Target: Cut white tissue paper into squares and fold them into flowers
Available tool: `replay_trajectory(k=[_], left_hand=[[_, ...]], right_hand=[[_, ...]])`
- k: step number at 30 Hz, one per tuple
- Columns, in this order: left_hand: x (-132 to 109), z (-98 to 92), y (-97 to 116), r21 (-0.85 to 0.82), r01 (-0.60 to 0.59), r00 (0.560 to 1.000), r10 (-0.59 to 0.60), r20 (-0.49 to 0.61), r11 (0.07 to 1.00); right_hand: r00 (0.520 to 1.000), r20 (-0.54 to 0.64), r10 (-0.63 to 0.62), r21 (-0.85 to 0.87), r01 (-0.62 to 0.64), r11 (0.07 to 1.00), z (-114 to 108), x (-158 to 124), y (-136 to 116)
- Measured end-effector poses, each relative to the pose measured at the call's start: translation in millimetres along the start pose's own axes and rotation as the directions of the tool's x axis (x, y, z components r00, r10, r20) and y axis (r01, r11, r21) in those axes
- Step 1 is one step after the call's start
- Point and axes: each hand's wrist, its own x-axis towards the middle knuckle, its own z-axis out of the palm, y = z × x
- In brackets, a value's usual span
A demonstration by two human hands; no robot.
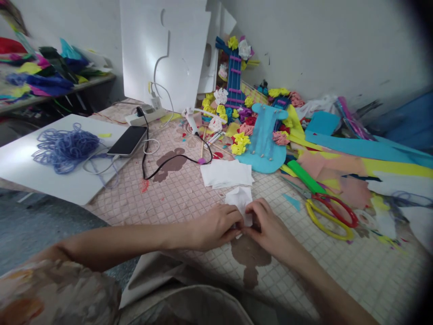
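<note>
Left hand (212, 227) and right hand (271, 228) pinch paper (239, 197); its lower part's mostly hidden behind them. Tabletop (135, 208) grid-patterned, far side cluttered. Grey wall (324, 45) behind.

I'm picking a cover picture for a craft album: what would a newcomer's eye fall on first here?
Probably the light-blue cutout toward the back of the table, beside a crumpled yellow flower. Then the red-and-yellow-handled scissors at right, and the purple yarn on the white board at left. At front centre, the left hand and right hand pinch a small white paper.
</note>
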Motion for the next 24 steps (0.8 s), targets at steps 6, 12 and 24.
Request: replay_trajectory(k=[6,12,24], left_hand=[[-5.4,-0.9,2.7,0.054,0.048,0.999,-0.049,0.013,0.997],[-3.4,0.0,10.8,0.187,0.058,0.997,-0.067,0.043,0.981],[2.0,-19.3,-11.2,0.174,0.099,0.977,-0.062,-0.205,0.98]], right_hand=[[0.997,-0.056,0.062,0.028,-0.06,0.998,-11.3,0.5,16.6],[0.981,-0.071,0.178,0.225,-0.158,0.961,-18.3,4.8,37.5],[0.961,-0.022,-0.275,0.022,0.275,0.961,-32.6,42.5,41.6]])
